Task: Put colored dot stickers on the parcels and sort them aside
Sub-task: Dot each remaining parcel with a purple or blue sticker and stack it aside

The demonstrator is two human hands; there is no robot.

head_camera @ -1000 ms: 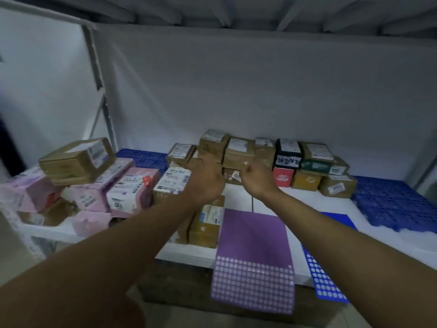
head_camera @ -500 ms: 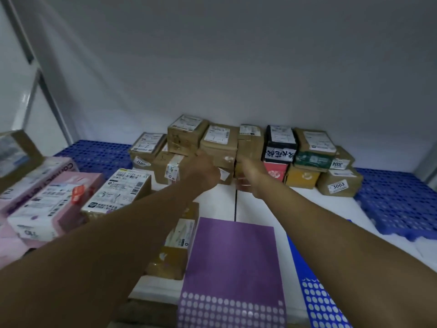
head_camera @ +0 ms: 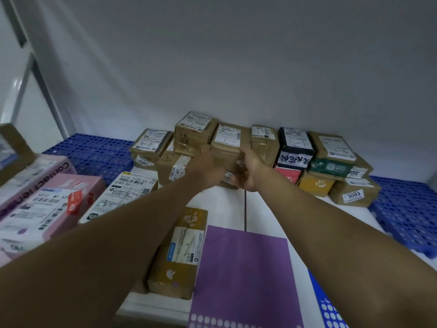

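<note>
— Two hands reach into the middle of the frame, at the stack of parcels against the grey back wall (head_camera: 236, 67). Which one do they have?

— The brown cardboard parcel (head_camera: 228, 147) with a white label on top, in the centre of the back row. The left hand (head_camera: 205, 165) lies against its left front corner, the right hand (head_camera: 251, 170) against its right front corner, so the box sits between them.

— Are they gripping it?

— The left hand's fingers are hidden behind its knuckles, so I cannot tell whether it clasps the box. The right hand's fingers curl at the parcel's lower front edge, touching it, with a small white tag (head_camera: 226, 178) just beside them.

— And the stickers?

— A purple dot sticker sheet (head_camera: 241, 273) lies at lower centre, its rows of pale dots at the bottom edge. A blue dot sticker sheet (head_camera: 328, 308) peeks out at lower right, partly under the right forearm.

— What else is around?

— Pink boxes (head_camera: 45, 209) at the left, a mustard-coloured parcel (head_camera: 182, 254) just left of the purple sheet, a black-and-white box (head_camera: 295, 147) right of centre, and blue perforated pallets (head_camera: 406, 209) at the right edge.
</note>
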